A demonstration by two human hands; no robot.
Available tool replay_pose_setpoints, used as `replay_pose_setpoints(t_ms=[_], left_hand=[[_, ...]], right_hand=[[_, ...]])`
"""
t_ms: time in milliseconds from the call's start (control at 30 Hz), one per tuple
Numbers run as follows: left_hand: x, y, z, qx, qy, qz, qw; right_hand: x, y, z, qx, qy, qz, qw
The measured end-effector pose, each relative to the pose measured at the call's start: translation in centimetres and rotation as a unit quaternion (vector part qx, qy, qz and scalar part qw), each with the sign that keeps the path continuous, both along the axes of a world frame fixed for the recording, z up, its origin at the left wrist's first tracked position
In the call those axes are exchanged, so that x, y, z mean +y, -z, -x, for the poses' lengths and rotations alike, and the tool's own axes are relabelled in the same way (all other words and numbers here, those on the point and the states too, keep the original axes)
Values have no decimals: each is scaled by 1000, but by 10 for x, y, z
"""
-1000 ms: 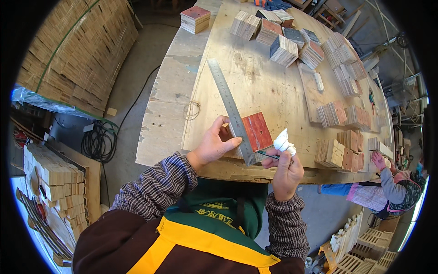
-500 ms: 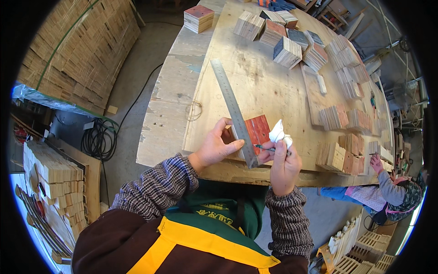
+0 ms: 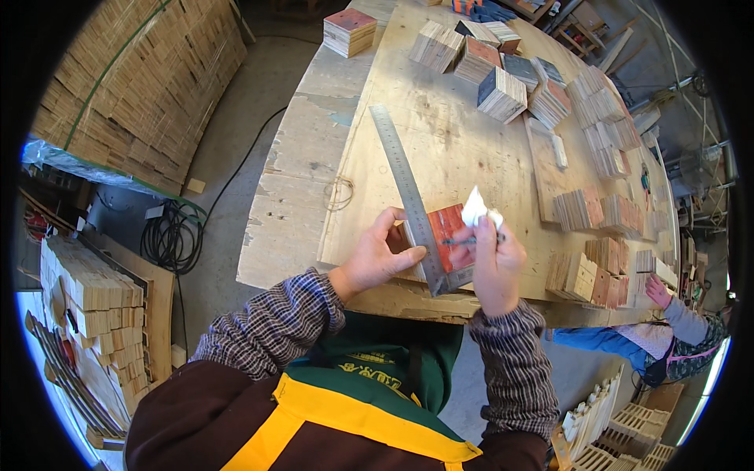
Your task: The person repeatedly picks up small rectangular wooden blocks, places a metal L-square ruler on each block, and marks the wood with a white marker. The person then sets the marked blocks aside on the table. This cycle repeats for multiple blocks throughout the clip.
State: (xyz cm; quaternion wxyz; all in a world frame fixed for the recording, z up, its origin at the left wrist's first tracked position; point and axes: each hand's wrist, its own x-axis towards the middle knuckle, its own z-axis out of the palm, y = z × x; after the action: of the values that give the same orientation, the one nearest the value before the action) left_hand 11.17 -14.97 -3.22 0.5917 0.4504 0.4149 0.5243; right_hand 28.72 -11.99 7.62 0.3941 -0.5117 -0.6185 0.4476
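A steel square ruler (image 3: 404, 177), its blade marked with a scale, lies slantwise across a red-topped plywood block (image 3: 446, 223) at the near edge of the workbench. My left hand (image 3: 373, 255) grips ruler and block together at their left side, thumb pressed on the blade and fingers behind. At the block's right side my right hand (image 3: 497, 267) pinches a thin dark pen (image 3: 454, 242), its tip by the red face near the blade. A crumpled white wad (image 3: 476, 209), like cloth or tissue, sticks up from the same hand.
More plywood blocks (image 3: 503, 94) stand in groups across the workbench (image 3: 377, 212), mostly far and right. A lone block (image 3: 349, 33) sits at the far left corner. Wrapped wood stacks (image 3: 149, 86) and a coiled black cable (image 3: 170, 243) are to the left. Another person's hand (image 3: 658, 292) reaches in from the right.
My right hand has shifted slightly right and down, with the pen tip farther along the ruler's edge. My left hand keeps its grip. The whole view has moved a little.
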Motion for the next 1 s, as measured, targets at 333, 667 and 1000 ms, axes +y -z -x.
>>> replay_pose_setpoints(t_ms=[333,667,1000], left_hand=[[0,14,-3,-49,3,13,999],[-1,2,-2,1,-16,-13,1000],[0,-4,0,-16,9,2,1000]], right_hand=[[9,3,18,24,9,-46,999],[-11,-7,-8,-21,-12,1,1000],[6,-6,4,-43,-19,17,999]])
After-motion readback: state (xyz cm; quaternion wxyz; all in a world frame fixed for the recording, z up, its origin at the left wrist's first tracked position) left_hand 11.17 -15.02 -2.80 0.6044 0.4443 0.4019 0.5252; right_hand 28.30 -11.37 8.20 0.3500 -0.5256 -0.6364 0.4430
